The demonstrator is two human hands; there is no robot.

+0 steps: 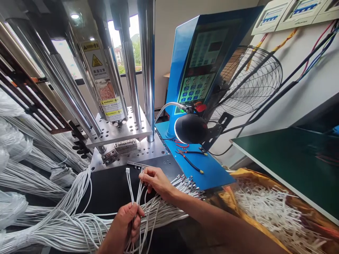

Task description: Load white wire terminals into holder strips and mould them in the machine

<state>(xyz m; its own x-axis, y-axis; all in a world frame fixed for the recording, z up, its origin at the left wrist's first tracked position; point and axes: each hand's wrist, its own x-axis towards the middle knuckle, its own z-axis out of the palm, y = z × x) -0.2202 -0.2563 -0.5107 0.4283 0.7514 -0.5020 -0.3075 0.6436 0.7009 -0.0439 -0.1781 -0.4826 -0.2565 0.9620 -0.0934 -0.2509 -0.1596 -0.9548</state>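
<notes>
My left hand (126, 222) is closed around several thin white cables (130, 188) that fan upward from its grip. One pair stands apart to the left, topped by a small white connector (127, 170). Thumb and fingertips of my right hand (157, 181) pinch another cable's end beside a narrow metal fixture bar (135, 164); the fingers hide part of that end. The bar lies at the black work surface's far side, with small dark parts along it. Beneath my right forearm rests a bundle of white cables with metal-ended plugs (189, 184).
Behind the hands stands a press with steel columns and a drilled plate (127, 135). Cutting pliers (190, 160) lie on a blue panel (212, 173) under a black lamp (191, 128). Thick cable bundles (66, 229) fill the left. A yellow bag (233, 204) holds white plastic scraps.
</notes>
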